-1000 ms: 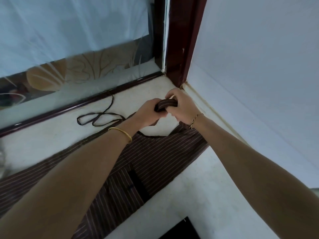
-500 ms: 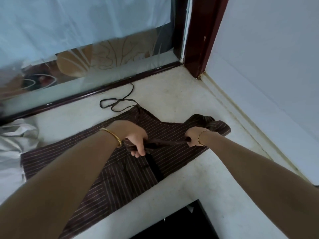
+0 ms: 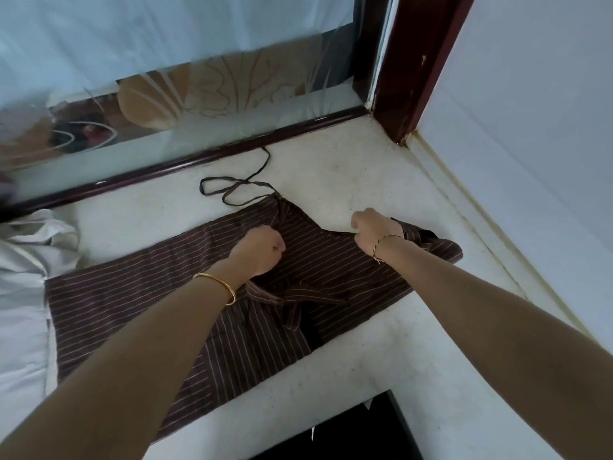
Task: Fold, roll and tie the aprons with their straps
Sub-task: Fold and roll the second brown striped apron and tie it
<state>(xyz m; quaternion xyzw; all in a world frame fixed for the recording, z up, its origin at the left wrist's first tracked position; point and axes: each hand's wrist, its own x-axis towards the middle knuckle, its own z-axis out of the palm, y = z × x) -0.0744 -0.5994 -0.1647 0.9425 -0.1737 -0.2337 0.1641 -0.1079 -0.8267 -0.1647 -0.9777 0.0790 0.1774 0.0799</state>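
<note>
A brown striped apron lies spread flat on a pale floor, filling the middle of the frame from lower left to right. Two bare arms reach in from the bottom. The left hand, closed in a fist with nothing visible in it, rests on the apron's centre. The right hand sits at the apron's upper edge, right of centre, its fingers curled; whether it grips cloth cannot be told. A striped strap lies across the apron just below the left wrist. A thin dark tie loops on the floor above the apron. White cloth lies at the left edge.
</note>
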